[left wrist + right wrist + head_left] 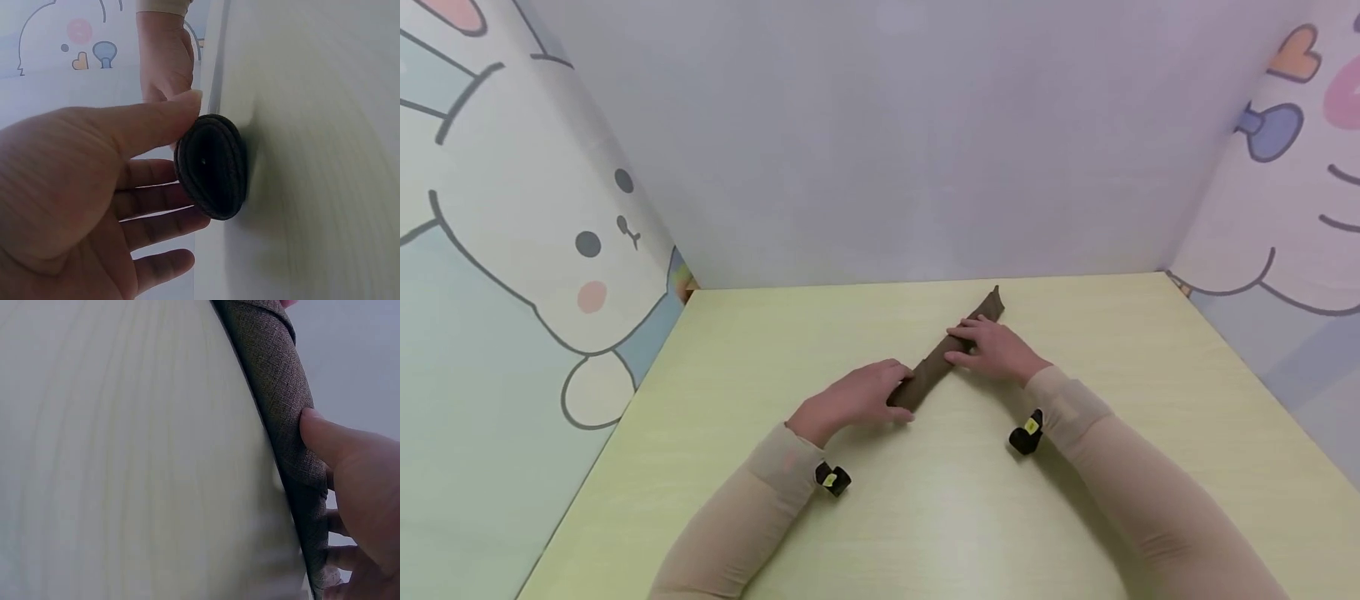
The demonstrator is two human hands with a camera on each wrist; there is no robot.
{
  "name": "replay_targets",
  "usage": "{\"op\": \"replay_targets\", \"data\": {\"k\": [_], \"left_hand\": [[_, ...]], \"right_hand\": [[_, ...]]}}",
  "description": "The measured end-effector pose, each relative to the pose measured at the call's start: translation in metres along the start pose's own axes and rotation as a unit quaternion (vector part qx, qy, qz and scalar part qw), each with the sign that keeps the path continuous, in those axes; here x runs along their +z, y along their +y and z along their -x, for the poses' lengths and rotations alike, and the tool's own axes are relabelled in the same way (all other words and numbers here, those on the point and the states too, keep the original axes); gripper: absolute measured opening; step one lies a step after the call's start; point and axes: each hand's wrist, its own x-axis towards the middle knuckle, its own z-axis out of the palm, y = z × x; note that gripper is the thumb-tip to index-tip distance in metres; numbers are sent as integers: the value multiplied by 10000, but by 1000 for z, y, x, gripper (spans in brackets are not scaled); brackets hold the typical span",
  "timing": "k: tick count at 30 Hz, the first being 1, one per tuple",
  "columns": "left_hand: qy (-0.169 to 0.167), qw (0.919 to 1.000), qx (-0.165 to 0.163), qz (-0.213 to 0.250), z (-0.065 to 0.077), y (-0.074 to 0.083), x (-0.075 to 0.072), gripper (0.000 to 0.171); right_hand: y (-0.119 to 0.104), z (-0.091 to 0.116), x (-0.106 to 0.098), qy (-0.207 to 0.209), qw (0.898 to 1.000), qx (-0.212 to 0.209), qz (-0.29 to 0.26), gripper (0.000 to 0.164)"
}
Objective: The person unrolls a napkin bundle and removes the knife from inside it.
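A dark brown woven cloth, rolled into a long narrow tube, lies diagonally on the table. My left hand holds its near end, thumb on one side and fingers on the other. The left wrist view looks into the hollow end of the cloth roll, whose layers show, with the thumb at its edge. Farther along the roll, my right hand grips it from the right. In the right wrist view the thumb presses the weave of the cloth, and the other fingers reach behind it, partly hidden.
The pale wood-grain table runs back to a plain light wall. Cartoon-printed panels stand at the left and right. Small black wrist cameras hang under both beige sleeves.
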Motion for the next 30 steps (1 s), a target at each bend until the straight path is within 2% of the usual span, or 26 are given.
{"op": "replay_targets", "data": {"k": [5, 15, 24, 30], "left_hand": [[36, 10000, 23, -18, -2, 1, 3, 66], [-135, 9999, -49, 31, 4, 11, -2, 72], [-148, 9995, 7, -261, 7, 13, 1, 73], [-130, 9984, 85, -546, 11, 20, 1, 71]], "right_hand": [[-3, -7, 1, -204, 9998, 21, -42, 60], [-9, -18, 7, -443, 9983, -103, -354, 58], [-15, -25, 15, -725, 9949, -397, -572, 58], [-17, -28, 16, -881, 9924, -517, -681, 58]]}}
